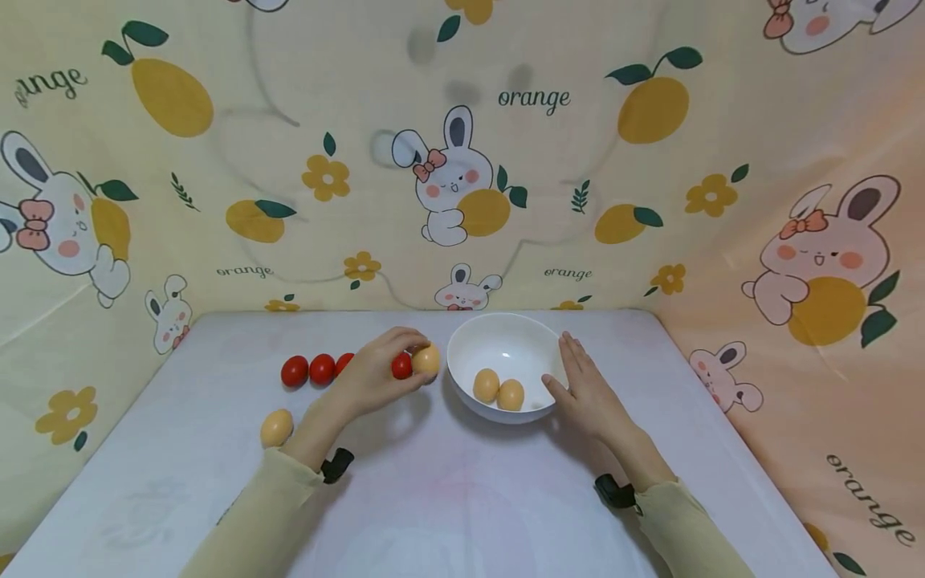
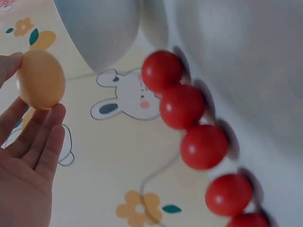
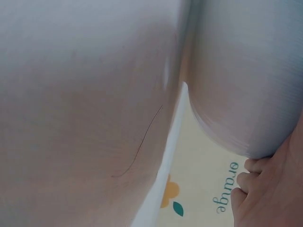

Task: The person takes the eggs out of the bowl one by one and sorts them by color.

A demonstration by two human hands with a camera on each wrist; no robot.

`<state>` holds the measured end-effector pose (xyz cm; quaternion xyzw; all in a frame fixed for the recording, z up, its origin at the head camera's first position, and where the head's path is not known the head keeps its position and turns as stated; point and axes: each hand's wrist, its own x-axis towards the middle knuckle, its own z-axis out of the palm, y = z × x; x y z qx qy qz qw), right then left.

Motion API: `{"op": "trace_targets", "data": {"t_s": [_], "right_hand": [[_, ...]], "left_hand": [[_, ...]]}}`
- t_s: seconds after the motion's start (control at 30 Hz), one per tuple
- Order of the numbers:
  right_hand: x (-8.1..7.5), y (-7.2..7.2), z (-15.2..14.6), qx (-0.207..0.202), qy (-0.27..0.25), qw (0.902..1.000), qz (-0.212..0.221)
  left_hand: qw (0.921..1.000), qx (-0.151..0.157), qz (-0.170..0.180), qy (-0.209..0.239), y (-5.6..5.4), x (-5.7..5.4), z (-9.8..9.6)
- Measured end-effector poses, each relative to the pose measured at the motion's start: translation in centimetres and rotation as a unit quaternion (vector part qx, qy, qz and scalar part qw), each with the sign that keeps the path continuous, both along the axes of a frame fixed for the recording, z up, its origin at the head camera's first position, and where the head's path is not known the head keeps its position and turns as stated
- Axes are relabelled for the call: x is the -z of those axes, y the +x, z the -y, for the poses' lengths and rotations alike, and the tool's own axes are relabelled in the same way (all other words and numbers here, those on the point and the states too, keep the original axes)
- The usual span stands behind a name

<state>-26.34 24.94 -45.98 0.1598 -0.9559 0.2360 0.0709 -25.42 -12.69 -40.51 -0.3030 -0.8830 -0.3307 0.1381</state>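
My left hand (image 1: pixel 379 365) pinches a light brown egg (image 1: pixel 426 363) between thumb and fingertips, just left of the white bowl (image 1: pixel 470 405). The left wrist view shows this egg (image 2: pixel 41 79) held clear of the other things. Two more eggs (image 1: pixel 486 386) lie inside the bowl. Against the bowl's right side rests my right hand (image 1: pixel 588 393), its fingers extended and the thumb near the rim. In the right wrist view, fingertips (image 3: pixel 255 165) touch the bowl's outer wall (image 3: pixel 246 94).
Several small red tomatoes (image 1: pixel 295 372) stand in a row behind my left hand, which partly hides them. Another egg (image 1: pixel 277 428) lies on the white table (image 1: pixel 462 498) beside my left forearm. A printed cloth (image 1: pixel 361 144) hangs behind the table.
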Motion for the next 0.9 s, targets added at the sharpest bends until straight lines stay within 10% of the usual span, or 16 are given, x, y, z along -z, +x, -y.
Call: {"op": "trace_targets", "data": {"t_s": [0.9], "right_hand": [[-0.3, 0.1, 0.1, 0.004, -0.001, 1.0000, 0.007]], "left_hand": [[0.9973, -0.036, 0.007, -0.064, 2.9, 1.5, 8.2]]}}
